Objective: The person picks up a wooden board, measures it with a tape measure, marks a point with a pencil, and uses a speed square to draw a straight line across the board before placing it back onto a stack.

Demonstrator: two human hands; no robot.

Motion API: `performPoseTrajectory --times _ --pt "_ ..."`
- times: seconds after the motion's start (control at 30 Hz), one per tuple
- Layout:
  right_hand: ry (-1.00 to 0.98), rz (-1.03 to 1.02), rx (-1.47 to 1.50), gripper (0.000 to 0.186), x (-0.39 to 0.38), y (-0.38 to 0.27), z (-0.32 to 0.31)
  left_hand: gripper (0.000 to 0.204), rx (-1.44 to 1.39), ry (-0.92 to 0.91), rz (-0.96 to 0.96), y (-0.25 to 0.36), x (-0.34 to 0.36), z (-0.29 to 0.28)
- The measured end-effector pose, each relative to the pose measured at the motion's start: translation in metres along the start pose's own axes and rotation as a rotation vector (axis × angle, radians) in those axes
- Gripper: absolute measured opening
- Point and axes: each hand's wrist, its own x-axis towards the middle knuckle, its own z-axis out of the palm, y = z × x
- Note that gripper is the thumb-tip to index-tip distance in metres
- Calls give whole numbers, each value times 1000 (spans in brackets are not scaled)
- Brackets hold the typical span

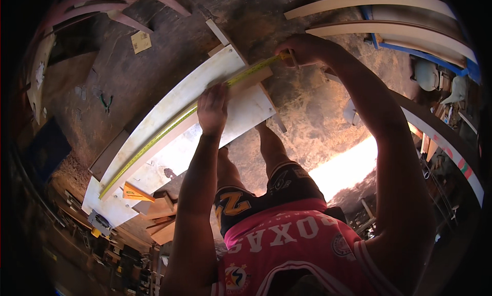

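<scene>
A yellow tape measure (pixel 160 134) is drawn out along a long, narrow wooden board (pixel 250 81), which lies slantwise across a white-topped table (pixel 192 75). My right hand (pixel 306 48) is closed around the tape measure's far right end, beyond the table's edge; its fingers partly hide what they grip. About midway along, my left hand (pixel 212 110) presses the blade against the board, its fingers bent over both. Near the blade's other end lies an orange triangular square (pixel 136 192), beside the board.
A grey power tool (pixel 100 221) sits at the table's near left corner. Wood offcuts (pixel 163 210) are below the table edge. Curved wooden pieces (pixel 389 30) rest on a blue frame at upper right. Green-handled pliers (pixel 106 102) and a yellowish card (pixel 141 42) lie on the floor.
</scene>
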Motion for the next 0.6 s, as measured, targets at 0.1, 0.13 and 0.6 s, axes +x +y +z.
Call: performPoseTrajectory --times 0.1,0.13,0.6 --pt "-16 -2 -1 41 2 -1 1 38 -4 41 -41 0 -3 4" --pt "-27 18 3 41 2 -1 0 37 21 39 -55 0 -3 5" --pt "-11 -166 172 39 20 11 6 20 -267 107 -330 3 8 -10"
